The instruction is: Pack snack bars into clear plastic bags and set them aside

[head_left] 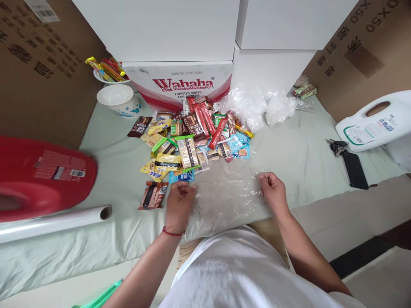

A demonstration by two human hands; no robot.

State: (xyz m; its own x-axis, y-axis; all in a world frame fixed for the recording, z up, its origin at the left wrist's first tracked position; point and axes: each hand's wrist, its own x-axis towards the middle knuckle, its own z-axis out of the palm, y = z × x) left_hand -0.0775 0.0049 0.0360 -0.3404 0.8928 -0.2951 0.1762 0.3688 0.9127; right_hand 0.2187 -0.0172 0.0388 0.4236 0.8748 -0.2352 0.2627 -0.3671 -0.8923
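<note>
A sheet of clear plastic film (224,196) lies spread over the green cloth in front of me. My right hand (273,190) pinches its right edge between thumb and fingers. At the left edge, my left hand (180,201) is closed on the film, its fingertips curled and partly hidden. Just beyond the film is a heap of small wrapped snacks (189,145), with red, brown, yellow, green and blue packets. One brown snack packet (153,195) lies apart, immediately left of my left hand.
Crumpled clear plastic (245,105) sits behind the heap, against white boxes (173,25). A paper bowl (118,100) stands back left. A red jug (45,179) and a white roll (58,222) lie left; a white jug (375,122), keys (337,147) and a black phone (354,170) are right.
</note>
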